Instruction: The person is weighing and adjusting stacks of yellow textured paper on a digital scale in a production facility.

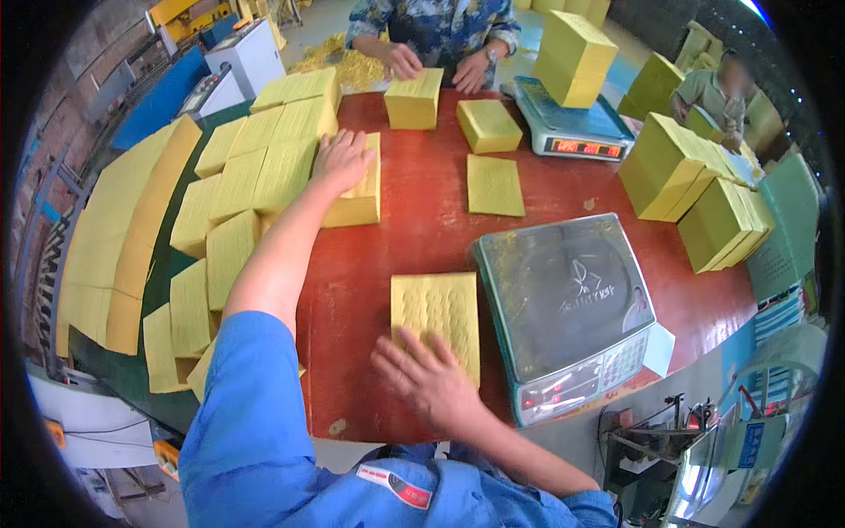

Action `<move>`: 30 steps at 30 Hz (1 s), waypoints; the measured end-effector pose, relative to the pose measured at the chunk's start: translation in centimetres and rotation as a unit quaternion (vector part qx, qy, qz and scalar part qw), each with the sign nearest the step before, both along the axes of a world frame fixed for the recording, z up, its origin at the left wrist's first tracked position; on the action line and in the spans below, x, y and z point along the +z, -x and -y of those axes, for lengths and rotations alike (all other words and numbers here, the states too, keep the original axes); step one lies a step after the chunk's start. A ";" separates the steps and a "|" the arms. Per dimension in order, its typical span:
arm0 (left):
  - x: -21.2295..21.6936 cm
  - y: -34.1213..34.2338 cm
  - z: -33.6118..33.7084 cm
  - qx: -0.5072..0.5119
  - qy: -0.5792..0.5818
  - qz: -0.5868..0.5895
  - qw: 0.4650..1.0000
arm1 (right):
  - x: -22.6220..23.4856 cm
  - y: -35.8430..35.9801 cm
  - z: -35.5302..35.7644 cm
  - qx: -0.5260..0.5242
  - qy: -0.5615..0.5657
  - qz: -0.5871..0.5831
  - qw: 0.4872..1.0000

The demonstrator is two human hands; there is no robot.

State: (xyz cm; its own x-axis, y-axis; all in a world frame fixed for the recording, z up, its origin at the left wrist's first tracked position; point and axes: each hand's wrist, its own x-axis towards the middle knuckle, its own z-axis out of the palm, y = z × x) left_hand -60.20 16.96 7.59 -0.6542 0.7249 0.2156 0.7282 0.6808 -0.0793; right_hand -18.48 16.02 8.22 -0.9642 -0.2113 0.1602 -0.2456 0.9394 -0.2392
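Out to the far left, my left hand (343, 165) rests on top of a block of stacked yellow paper (363, 209), its fingers stretched out. This block stands at the edge of a group of similar yellow paper blocks (286, 163). Closer to me, a pile of yellow paper sheets (436, 299) with dimpled rows lies on the red table (352, 352). My right hand (431, 378) is at its near left part, fingers spread and partly over the top sheet. Nothing is gripped in this hand.
A digital scale (572, 290) stands right of the dimpled pile. Farther back, a second scale (576, 119) bears a tall yellow block. A thin yellow pad (495, 186) lies mid-table. Across from me, a person's hands (402, 62) are near another block. More blocks (678, 167) stand right.
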 end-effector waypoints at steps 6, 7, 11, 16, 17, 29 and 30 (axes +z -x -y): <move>-0.3 -4.9 0.9 -0.011 -0.021 0.057 0.998 | -0.5 3.7 -2.8 -0.028 0.012 -0.068 0.997; -0.2 -6.1 1.6 -0.017 -0.023 0.061 0.998 | -0.4 3.5 -2.7 -0.029 0.010 -0.068 0.997; -0.4 -10.7 6.0 0.005 -0.017 0.066 0.998 | -0.6 3.3 -2.3 -0.018 0.029 -0.072 0.997; 0.0 -18.7 10.1 0.059 -0.081 0.036 0.994 | -0.6 3.0 -2.7 -0.015 0.019 -0.119 0.993; 0.0 -20.4 11.1 0.078 -0.073 0.036 0.994 | 0.3 2.5 -2.7 0.003 0.031 -0.147 0.989; 2.2 -40.7 18.8 0.096 -0.088 0.053 0.990 | -10.6 -15.5 3.6 -0.135 0.748 0.336 0.556; 2.6 -42.4 19.0 0.092 -0.080 0.070 0.990 | -12.6 -15.4 4.2 -0.147 0.824 0.338 0.430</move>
